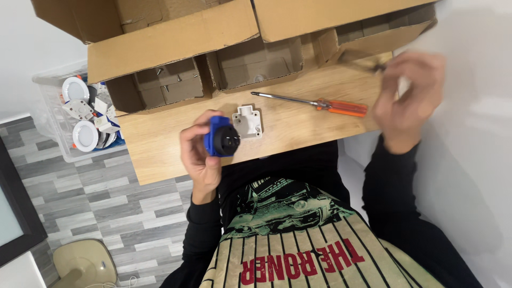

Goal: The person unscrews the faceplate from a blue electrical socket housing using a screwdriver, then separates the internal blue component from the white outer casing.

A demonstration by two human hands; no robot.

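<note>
My left hand holds a small blue housing with a round black face upright over the near edge of the wooden table. Just beyond it a small white plastic part lies on the table. My right hand is raised at the right end of the table and blurred by motion. Its fingers pinch a thin dark tool that points left toward the boxes. A screwdriver with an orange handle lies on the table between my two hands.
Open cardboard boxes with compartments line the far side of the table; a few screws lie in one compartment. A clear plastic bin of round white lamp fittings stands on the floor at left. A white wall is at right.
</note>
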